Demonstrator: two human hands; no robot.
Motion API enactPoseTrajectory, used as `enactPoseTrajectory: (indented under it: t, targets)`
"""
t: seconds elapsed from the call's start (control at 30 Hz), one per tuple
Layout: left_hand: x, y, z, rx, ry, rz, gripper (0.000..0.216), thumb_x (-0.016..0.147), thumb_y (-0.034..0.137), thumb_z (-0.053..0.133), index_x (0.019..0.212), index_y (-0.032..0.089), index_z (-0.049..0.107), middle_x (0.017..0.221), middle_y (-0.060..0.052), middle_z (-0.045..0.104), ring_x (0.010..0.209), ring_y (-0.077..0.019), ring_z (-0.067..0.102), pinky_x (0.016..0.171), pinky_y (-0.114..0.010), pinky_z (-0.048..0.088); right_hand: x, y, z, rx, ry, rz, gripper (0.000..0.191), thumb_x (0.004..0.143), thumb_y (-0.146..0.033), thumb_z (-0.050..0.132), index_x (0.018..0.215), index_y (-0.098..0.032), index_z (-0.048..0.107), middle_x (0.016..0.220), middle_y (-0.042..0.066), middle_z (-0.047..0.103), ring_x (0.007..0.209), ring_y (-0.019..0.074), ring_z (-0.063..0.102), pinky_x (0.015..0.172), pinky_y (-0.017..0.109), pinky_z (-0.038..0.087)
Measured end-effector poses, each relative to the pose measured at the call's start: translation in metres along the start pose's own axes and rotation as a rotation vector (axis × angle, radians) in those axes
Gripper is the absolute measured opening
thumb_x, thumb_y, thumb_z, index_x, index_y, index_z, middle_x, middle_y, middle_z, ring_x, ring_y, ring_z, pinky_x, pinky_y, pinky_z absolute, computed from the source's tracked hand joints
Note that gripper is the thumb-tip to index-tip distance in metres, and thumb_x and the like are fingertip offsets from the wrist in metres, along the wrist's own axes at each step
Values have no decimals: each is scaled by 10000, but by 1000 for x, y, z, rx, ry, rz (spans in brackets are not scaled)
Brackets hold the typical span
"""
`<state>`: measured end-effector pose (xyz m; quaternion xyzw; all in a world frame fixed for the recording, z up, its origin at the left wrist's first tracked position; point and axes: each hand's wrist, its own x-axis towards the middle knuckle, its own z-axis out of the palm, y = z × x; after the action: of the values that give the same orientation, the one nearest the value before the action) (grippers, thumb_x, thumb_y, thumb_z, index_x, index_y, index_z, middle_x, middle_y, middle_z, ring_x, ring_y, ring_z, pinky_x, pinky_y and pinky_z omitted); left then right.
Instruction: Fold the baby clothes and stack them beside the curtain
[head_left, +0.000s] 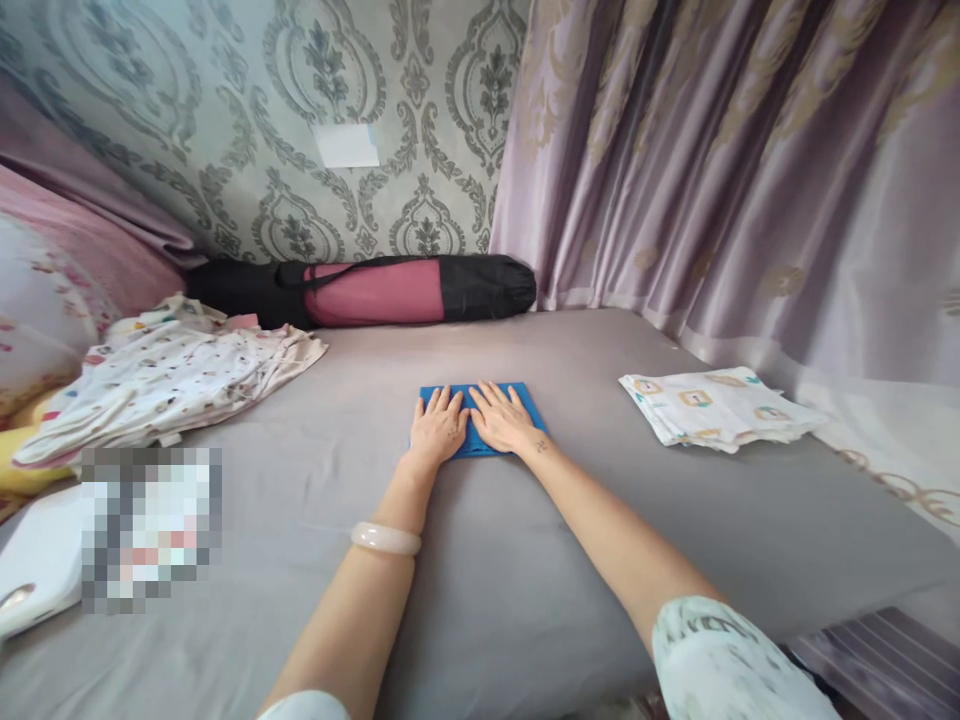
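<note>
A blue folded cloth lies flat on the grey sheet in the middle of the head view. My left hand rests palm down on its left half, fingers stretched out. On its right half lies my right hand, also flat with the fingers spread. The two thumbs nearly meet over the cloth's centre. Both palms hide much of the cloth, so its folds show only at the edges. A pale bangle circles my left forearm.
A folded white printed cloth sits to the right, near the curtain. On the left is a pile of printed clothes, with a white object nearer me. A long black and pink bag lies along the wall.
</note>
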<state>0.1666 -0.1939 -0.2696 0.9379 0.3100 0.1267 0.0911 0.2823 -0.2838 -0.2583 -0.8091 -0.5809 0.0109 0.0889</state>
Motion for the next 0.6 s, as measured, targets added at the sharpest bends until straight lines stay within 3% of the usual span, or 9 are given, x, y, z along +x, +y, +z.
enactPoseTrajectory:
  t: [0.17, 0.33, 0.5, 0.6]
  targets:
    - [1, -5, -1, 55, -48, 12, 510, 960, 380, 303, 1427, 201, 406, 1524, -115, 323, 1417, -275, 263, 1138, -512, 199, 1, 3, -5, 66, -35, -1, 567, 971, -390, 245, 1480, -150, 314, 1558, 99, 250, 1437, 227, 186, 1160, 465, 104]
    - [9, -16, -11, 25, -199, 33, 525, 938, 431, 357, 1410, 209, 421, 1528, -127, 311, 1416, -282, 265, 1120, -517, 238, -14, 19, -19, 82, 5, 94, 605, 974, -419, 253, 1479, -87, 296, 1561, 145, 215, 1449, 234, 137, 1167, 448, 79]
    - [7, -20, -9, 88, -99, 0, 559, 950, 439, 286, 1420, 157, 397, 1517, -157, 325, 1415, -284, 266, 1118, -521, 236, -31, 29, -13, 116, 35, 150, 633, 971, -442, 250, 1472, -59, 304, 1552, 163, 233, 1441, 258, 165, 1165, 441, 103]
    - [1, -18, -3, 113, -129, -30, 621, 955, 456, 239, 1472, 118, 301, 1542, -159, 265, 1433, -292, 210, 1125, -513, 225, -32, 30, -4, 166, 25, 174, 635, 968, -442, 261, 1474, -61, 302, 1552, 159, 239, 1435, 263, 186, 1158, 426, 150]
